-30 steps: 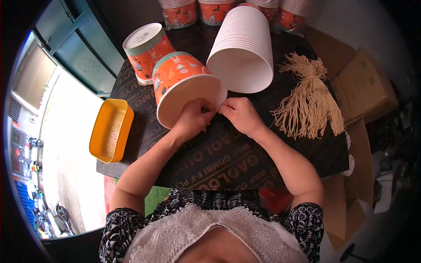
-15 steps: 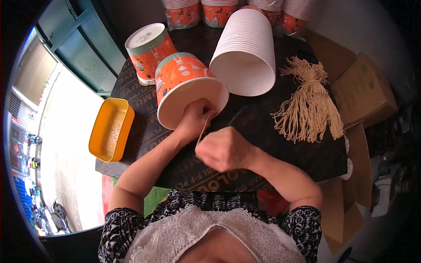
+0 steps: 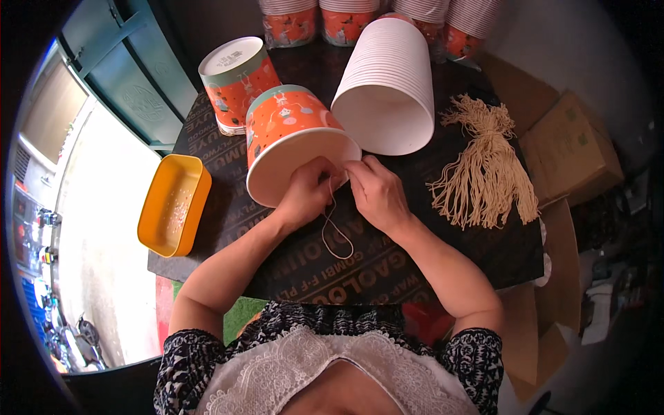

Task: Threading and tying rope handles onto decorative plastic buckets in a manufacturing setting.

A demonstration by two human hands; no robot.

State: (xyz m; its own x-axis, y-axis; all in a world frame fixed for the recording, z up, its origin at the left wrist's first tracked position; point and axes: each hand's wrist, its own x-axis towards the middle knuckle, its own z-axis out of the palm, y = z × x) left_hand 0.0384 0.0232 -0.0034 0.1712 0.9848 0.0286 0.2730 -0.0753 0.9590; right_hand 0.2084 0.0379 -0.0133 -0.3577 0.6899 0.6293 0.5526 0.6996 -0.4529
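Observation:
An orange patterned paper bucket (image 3: 294, 114) lies tipped on its side, its white mouth turned toward me. My left hand (image 3: 308, 188) reaches into the mouth, with its closed fingers at the lower right rim. Pinched at the same part of the rim is my right hand (image 3: 377, 190), its fingertips close to the left ones. From between the hands a thin cream string (image 3: 337, 238) hangs in a loop over the table. Exactly where the string meets the bucket is hidden by my fingers.
Right of the bucket lies a nested stack of white-rimmed buckets (image 3: 387, 83). An upside-down orange bucket (image 3: 238, 86) stands behind. A yellow tub (image 3: 175, 205) sits at left, a bundle of cream strings (image 3: 484, 166) at right. Cardboard boxes (image 3: 570, 142) are beyond the dark table (image 3: 290, 266).
My right hand has moved up and away to the bucket's rim, beside the left. The string, stretched between the hands before, now hangs as a slack loop. My left hand has barely moved.

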